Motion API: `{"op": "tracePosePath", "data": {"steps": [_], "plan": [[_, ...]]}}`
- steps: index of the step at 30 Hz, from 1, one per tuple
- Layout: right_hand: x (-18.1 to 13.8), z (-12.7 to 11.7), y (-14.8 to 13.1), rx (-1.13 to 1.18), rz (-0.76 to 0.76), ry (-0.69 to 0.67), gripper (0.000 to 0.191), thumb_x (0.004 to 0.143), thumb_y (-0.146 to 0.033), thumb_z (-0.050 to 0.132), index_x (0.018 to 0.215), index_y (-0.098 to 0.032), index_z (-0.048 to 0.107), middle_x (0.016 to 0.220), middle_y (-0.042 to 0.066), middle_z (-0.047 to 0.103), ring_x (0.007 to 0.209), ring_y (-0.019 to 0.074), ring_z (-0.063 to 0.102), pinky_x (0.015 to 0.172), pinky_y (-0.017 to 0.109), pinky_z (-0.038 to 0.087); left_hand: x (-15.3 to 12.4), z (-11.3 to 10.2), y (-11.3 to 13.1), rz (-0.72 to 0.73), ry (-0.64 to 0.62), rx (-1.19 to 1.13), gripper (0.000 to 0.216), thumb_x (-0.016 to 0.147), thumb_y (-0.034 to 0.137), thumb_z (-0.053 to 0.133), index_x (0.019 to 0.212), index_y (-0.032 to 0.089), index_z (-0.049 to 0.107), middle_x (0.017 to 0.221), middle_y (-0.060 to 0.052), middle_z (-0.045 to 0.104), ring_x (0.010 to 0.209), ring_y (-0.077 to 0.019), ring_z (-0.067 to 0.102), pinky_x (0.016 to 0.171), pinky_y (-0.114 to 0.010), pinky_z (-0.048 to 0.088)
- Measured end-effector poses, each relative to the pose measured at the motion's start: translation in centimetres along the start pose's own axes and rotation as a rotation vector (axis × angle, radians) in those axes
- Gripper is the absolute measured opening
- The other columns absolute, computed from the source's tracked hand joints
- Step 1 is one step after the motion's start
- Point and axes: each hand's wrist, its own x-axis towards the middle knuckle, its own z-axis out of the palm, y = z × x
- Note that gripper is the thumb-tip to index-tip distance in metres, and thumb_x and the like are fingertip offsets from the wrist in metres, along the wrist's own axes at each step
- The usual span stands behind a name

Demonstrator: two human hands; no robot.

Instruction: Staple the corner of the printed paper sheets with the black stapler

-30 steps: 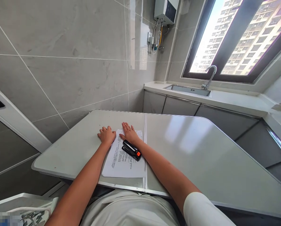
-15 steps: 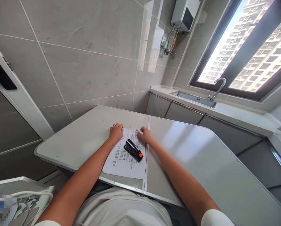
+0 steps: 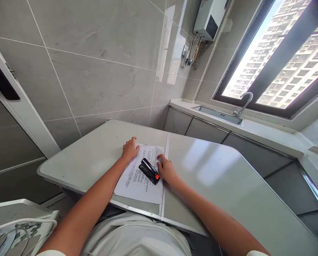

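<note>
A printed sheet of paper (image 3: pixel 132 190) lies on the table in front of me. On top of it rests a black stapler (image 3: pixel 149 171) with an orange-red end, set at a slant. My left hand (image 3: pixel 130 149) is at the sheet's upper left edge, fingers apart and the thumb near the paper. Beside the stapler, at the sheet's right edge, is my right hand (image 3: pixel 166 169); its fingers are loosely curled and apart, with nothing visible in them. The page's upper right corner lies flat and looks creased.
The pale table (image 3: pixel 209 192) has a seam strip (image 3: pixel 162 202) just right of the sheet. A counter with a sink (image 3: pixel 219 114) and tap (image 3: pixel 244 103) runs along the right. At the lower left stands a white cart (image 3: pixel 20 209) with cables. A tiled wall (image 3: pixel 102 81) is behind.
My right hand has let go of the sheet's folded upper right corner and drawn back towards me. The corner now lies flat. The left hand's fingers have spread and lifted slightly.
</note>
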Motion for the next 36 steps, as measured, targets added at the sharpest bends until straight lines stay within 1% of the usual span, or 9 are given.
{"op": "tracePosePath", "data": {"steps": [5,11,14,18,23,26,31,34,36], "plan": [[-0.1,-1.6,1.6,-0.033,0.028,-0.061,0.026,0.095,-0.008,0.041,0.095,-0.019,0.064,0.082,0.005,0.068,0.072,0.0175,0.059,0.062,0.026,0.034,0.0,-0.2,0.2,0.007,0.017,-0.044,0.041,0.100,0.025,0.048,0.141,0.021,0.045,0.119,-0.014,0.066,0.119,-0.0313,0.059,0.099,-0.045,0.045],[0.0,-4.2,4.2,0.005,0.080,-0.088,0.013,0.097,-0.019,0.054,0.104,-0.021,0.065,0.078,0.000,0.066,0.072,0.0162,0.058,0.064,0.024,0.037,-0.2,0.1,0.7,0.097,-0.019,-0.080,0.035,0.100,0.022,0.047,0.134,0.021,0.050,0.115,-0.012,0.064,0.114,-0.0294,0.060,0.098,-0.042,0.046],[0.0,-5.6,4.9,0.040,0.137,-0.126,0.024,0.088,-0.021,0.069,0.112,-0.022,0.065,0.077,-0.001,0.066,0.077,0.0168,0.061,0.064,0.023,0.040,-0.2,0.1,0.9,0.122,-0.047,-0.092,0.034,0.099,0.023,0.048,0.133,0.022,0.051,0.114,-0.011,0.063,0.113,-0.0283,0.060,0.098,-0.042,0.047],[0.0,-7.0,5.2,0.117,0.179,-0.250,0.021,0.081,-0.010,0.071,0.098,-0.021,0.067,0.073,-0.004,0.064,0.061,0.0119,0.061,0.061,0.022,0.043,-0.4,-0.4,1.2,0.168,-0.057,-0.140,0.031,0.097,0.021,0.049,0.127,0.022,0.056,0.115,-0.010,0.062,0.109,-0.0247,0.061,0.099,-0.040,0.049],[0.2,-7.1,5.5,0.140,0.182,-0.263,0.019,0.074,-0.005,0.075,0.082,-0.021,0.069,0.068,-0.006,0.062,0.052,0.0097,0.059,0.062,0.023,0.045,-1.6,-1.3,2.9,0.454,-0.275,-0.283,0.025,0.097,0.020,0.048,0.109,0.022,0.069,0.120,-0.008,0.067,0.110,-0.0219,0.063,0.103,-0.038,0.051],[0.2,-6.9,5.5,0.103,0.185,-0.196,0.017,0.073,-0.005,0.076,0.077,-0.021,0.071,0.071,-0.002,0.064,0.067,0.0145,0.063,0.067,0.025,0.044,-2.6,-0.9,4.3,0.658,-0.426,-0.324,0.030,0.098,0.024,0.052,0.121,0.024,0.072,0.134,-0.008,0.066,0.128,-0.0242,0.059,0.115,-0.044,0.046],[-0.3,-6.7,4.7,0.120,0.050,0.051,0.013,0.096,-0.032,0.061,0.094,-0.022,0.070,0.089,0.003,0.068,0.082,0.0166,0.062,0.072,0.027,0.042,-3.2,0.7,5.1,0.853,-0.467,-0.275,0.039,0.099,0.017,0.048,0.132,0.024,0.068,0.147,-0.009,0.061,0.139,-0.0246,0.052,0.119,-0.047,0.043],[-1.1,-5.7,3.6,0.169,-0.081,-0.087,0.035,0.086,-0.053,0.073,0.101,-0.023,0.066,0.095,0.002,0.069,0.080,0.0172,0.061,0.067,0.026,0.042,-3.2,0.7,4.9,0.852,-0.462,-0.238,0.035,0.098,0.017,0.050,0.125,0.023,0.071,0.143,-0.010,0.064,0.136,-0.0263,0.055,0.117,-0.049,0.044],[-1.8,-4.7,2.7,0.131,-0.100,-0.144,0.043,0.077,-0.052,0.081,0.103,-0.023,0.064,0.098,0.003,0.070,0.083,0.0193,0.062,0.067,0.027,0.041,-3.2,0.3,4.8,0.836,-0.465,-0.247,0.033,0.097,0.017,0.052,0.123,0.023,0.071,0.140,-0.009,0.065,0.133,-0.0264,0.058,0.116,-0.048,0.046]]}}
